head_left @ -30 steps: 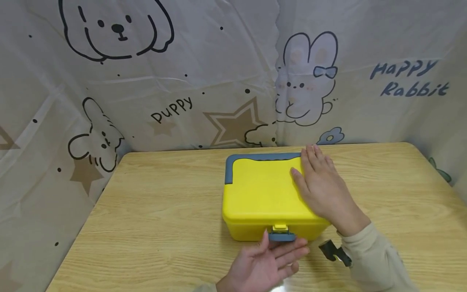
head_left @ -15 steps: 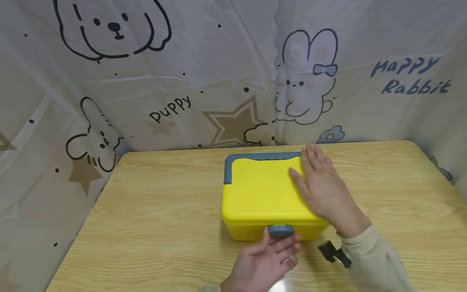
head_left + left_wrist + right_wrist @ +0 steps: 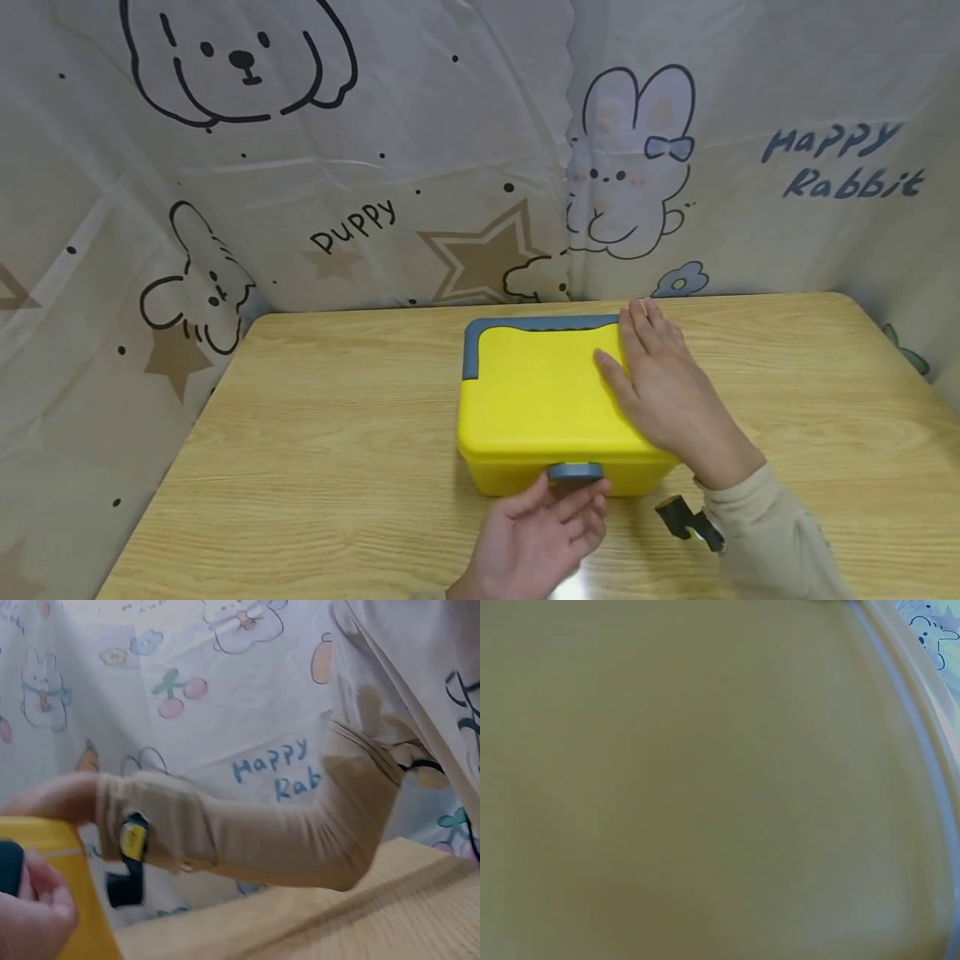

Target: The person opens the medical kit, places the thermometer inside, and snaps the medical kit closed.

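Observation:
A yellow box (image 3: 547,392) with a blue-grey handle (image 3: 540,322) folded along its lid stands on the table, its lid down. At its front is a blue-grey latch (image 3: 575,472). My left hand (image 3: 536,533), palm up, holds this latch between the thumb and curled fingers. In the left wrist view, the left fingers (image 3: 46,889) bend beside the dark latch (image 3: 9,868). My right hand (image 3: 667,392) lies flat with straight fingers on the right side of the lid. The yellow box wall (image 3: 705,787) fills most of the right wrist view, which does not show the right fingers.
The wooden table (image 3: 315,433) extends on both sides of the box. Behind it hangs a printed cloth (image 3: 420,100) with cartoon animals. A black strap end (image 3: 688,521) hangs by the right sleeve (image 3: 772,525).
The latch has tilted up and now covers the yellow catch that showed above it. My left fingers have curled in around the latch. The right hand and box have stayed in place.

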`<move>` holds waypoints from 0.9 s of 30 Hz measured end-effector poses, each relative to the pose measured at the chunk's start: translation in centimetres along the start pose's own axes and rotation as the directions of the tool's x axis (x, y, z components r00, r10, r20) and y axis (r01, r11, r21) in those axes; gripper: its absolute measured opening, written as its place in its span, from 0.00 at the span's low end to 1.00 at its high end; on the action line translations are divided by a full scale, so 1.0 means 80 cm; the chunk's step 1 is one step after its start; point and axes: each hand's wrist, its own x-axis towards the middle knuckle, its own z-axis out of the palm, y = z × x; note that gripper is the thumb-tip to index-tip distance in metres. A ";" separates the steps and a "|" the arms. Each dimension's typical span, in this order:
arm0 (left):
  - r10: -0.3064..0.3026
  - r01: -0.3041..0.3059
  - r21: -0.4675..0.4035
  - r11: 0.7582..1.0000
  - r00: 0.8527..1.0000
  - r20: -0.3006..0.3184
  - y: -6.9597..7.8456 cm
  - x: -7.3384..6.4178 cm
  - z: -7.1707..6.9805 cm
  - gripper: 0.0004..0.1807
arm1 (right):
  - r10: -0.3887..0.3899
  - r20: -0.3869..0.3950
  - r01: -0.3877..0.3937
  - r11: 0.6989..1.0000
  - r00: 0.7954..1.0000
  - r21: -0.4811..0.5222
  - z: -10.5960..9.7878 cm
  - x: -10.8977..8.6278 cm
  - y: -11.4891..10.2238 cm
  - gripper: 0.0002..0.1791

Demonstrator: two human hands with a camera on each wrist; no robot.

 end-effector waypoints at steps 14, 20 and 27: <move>0.277 0.070 0.997 -0.040 0.959 -0.056 0.118 -0.078 -0.015 0.20 | -0.034 0.012 0.034 0.999 0.999 0.000 0.005 -0.012 0.000 0.38; 0.682 0.401 0.712 -0.577 0.716 0.149 0.175 -0.108 0.005 0.31 | -0.015 0.025 0.015 1.000 1.000 0.024 -0.005 -0.026 0.019 0.39; 0.723 0.546 0.569 -0.616 0.678 0.133 0.199 -0.105 0.038 0.44 | 0.171 0.010 -0.171 0.985 0.985 -0.006 -0.032 -0.052 0.080 0.38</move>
